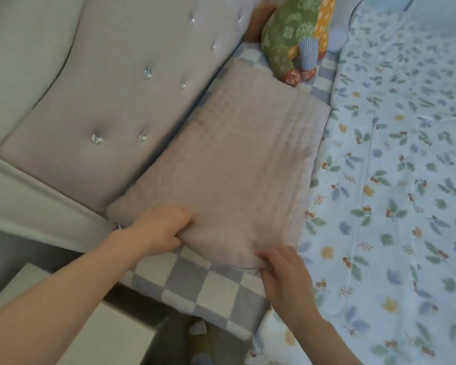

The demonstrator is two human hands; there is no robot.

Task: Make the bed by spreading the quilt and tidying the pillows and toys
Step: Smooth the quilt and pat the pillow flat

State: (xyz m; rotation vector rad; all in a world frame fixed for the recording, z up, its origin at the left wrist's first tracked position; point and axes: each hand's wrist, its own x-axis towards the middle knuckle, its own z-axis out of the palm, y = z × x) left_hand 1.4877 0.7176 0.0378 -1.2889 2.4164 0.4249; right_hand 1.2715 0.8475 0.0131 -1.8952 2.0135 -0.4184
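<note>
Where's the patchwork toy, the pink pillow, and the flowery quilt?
patchwork toy (287, 40), head view, on its green body.
pink pillow (234, 159), head view, middle of its top.
flowery quilt (395, 180), head view, on its flat spread part.

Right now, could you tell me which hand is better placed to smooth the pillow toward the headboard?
Probably the left hand: it grips the pillow on the headboard side, while the right hand pinches its quilt-side corner.

Checkered bed (195, 285) under pink pillow (227, 164), floral quilt (392, 180), patchwork toy (287, 40).
</note>
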